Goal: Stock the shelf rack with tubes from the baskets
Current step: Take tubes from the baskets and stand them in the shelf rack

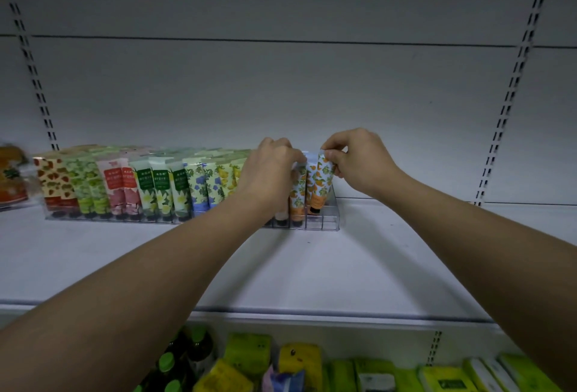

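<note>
Fingers of right hand (356,160) pinch an orange tube (323,179) into the rack (331,220) at the shelf's back edge; left hand (271,170) grips neighbouring tubes (298,191). Next, seat it upright.

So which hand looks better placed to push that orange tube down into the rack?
The right hand. It already pinches the top of the orange tube above the clear rack; the left hand is busy with neighbouring tubes.
</note>
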A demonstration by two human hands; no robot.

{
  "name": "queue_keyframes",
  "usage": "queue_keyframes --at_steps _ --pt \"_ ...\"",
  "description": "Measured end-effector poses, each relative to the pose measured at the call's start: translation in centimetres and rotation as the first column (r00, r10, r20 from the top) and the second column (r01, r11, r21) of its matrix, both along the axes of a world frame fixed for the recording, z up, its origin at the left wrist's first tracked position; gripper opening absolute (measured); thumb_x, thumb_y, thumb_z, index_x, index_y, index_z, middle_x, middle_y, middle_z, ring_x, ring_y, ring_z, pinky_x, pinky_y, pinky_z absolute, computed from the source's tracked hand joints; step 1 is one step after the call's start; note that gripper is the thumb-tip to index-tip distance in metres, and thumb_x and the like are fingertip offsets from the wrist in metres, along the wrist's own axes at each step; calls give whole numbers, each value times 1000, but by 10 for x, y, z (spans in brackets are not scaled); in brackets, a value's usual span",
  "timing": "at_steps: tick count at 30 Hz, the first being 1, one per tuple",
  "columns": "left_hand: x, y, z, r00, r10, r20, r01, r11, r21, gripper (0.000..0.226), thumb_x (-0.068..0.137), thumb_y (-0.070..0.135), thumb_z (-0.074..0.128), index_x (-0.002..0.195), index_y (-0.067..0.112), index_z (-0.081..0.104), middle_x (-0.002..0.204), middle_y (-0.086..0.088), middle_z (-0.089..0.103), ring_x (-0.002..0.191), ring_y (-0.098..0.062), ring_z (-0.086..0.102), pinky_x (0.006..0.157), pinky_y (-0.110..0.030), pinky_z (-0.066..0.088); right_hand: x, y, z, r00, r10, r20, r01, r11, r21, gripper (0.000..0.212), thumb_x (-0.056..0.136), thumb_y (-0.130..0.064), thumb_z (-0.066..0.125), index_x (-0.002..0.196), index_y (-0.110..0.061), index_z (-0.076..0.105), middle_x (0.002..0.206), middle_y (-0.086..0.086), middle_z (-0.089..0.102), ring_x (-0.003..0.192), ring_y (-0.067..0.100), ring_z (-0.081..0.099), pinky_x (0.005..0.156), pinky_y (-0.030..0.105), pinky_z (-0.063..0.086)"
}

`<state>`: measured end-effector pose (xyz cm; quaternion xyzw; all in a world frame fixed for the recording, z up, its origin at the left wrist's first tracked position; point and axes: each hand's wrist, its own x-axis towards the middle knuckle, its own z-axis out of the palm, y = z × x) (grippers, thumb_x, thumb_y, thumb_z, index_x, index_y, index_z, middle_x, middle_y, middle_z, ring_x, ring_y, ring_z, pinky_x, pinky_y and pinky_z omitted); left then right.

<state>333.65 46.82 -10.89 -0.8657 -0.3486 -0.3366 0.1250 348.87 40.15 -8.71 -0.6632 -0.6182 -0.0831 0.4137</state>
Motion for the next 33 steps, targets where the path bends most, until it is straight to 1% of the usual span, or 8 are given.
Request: queue_keyframes --at_steps 5,9,12,15,20,27,30,33 --pt "2 -2 1 1000 17 4 -17 999 36 34 89 12 61 119 27 67 112 -2 62 102 -26 48 74 -36 39 -9 8 -11 998 -14 63 20 996 -92 17 94 -10 59 101 -9 74 95 9 68 84 24 63 84 36 53" --pt "1 -6 4 998 49 -32 -48 998 29 34 91 17 59 122 29 65 116 -1 61 104 -26 46 73 -34 36 -13 7 -5 997 -31 72 41 988 -147 20 93 -16 62 110 -12 72 108 9 69 97 23 62 86 29 48" --pt "-4 -13 5 998 57 -17 -56 998 14 40 91 22 60 131 28 57 127 0 56 113 -25 45 80 -35 38 -18 -2 3 995 -42 86 56 984 -171 32 97 -20 56 128 -13 61 124 9 63 113 25 57 90 29 43" --pt "-12 -27 12 1000 29 -11 -29 998 -52 45 93 31 57 137 27 51 132 -1 53 118 -24 44 89 -37 41 -26 -17 13 997 -61 47 67 985 -156 34 101 -20 47 132 -10 56 130 12 58 117 28 54 97 35 45" --pt "-35 -56 36 989 76 -131 -100 976 -195 49 95 46 46 141 28 44 136 -5 48 124 -26 42 92 -40 41 -46 -50 40 998 -34 49 43 979 -199 29 101 -22 43 121 -12 60 120 11 63 107 27 57 86 31 44" --pt "-87 -105 50 978 134 -161 -179 933 -313 48 93 55 44 132 28 54 134 -5 56 122 -29 50 97 -39 44 -100 -103 58 991 72 115 -28 936 -351 33 100 -30 43 108 -7 66 108 13 68 98 28 60 87 34 48" --pt "-120 -131 33 977 139 -162 -192 900 -391 42 94 50 46 119 21 64 118 -9 66 107 -29 59 90 -34 48 -129 -125 47 989 106 105 -56 916 -397 37 100 -30 43 107 -3 67 106 18 68 99 34 62 85 37 49" --pt "-152 -156 6 972 141 -189 -212 872 -442 39 93 48 50 111 18 67 114 -9 66 101 -29 60 80 -31 45 -153 -143 23 989 150 -9 -137 873 -469 34 96 -28 47 105 -2 66 90 12 70 77 30 66 72 40 56"
